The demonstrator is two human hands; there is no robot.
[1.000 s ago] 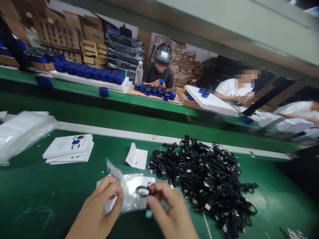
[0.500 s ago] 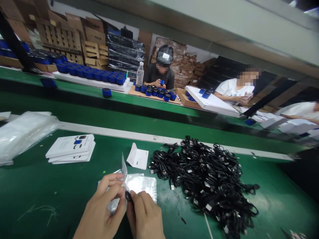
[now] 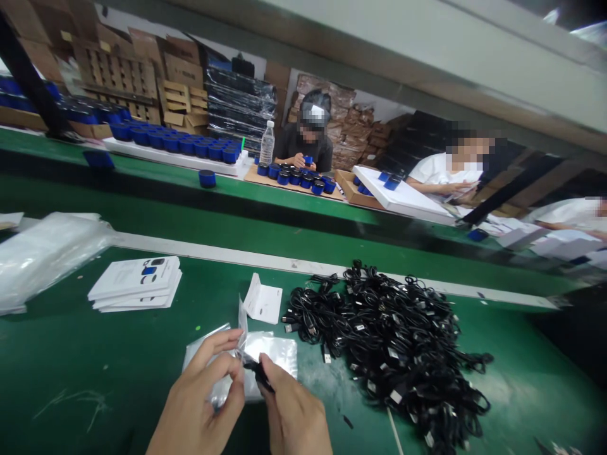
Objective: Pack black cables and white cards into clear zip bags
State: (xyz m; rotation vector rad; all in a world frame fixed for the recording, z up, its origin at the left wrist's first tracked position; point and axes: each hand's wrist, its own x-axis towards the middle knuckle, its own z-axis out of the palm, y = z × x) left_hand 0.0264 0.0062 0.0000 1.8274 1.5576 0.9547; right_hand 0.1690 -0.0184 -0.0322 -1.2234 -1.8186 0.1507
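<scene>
Right hand (image 3: pixel 294 414) has tilted the cable (image 3: pixel 262 375); left hand (image 3: pixel 202 407) holds the bag (image 3: pixel 279 349)

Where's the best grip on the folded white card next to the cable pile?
Pinch the upturned flap on the left of the folded white card, coming from above and the left. It seems to stand off the green table, so both faces are reachable; the cable pile crowds the right.

Even light is filling the scene; the plastic bag (image 3: pixel 274 347) is glaring, and wide-angle distortion is bending the edges.
</scene>
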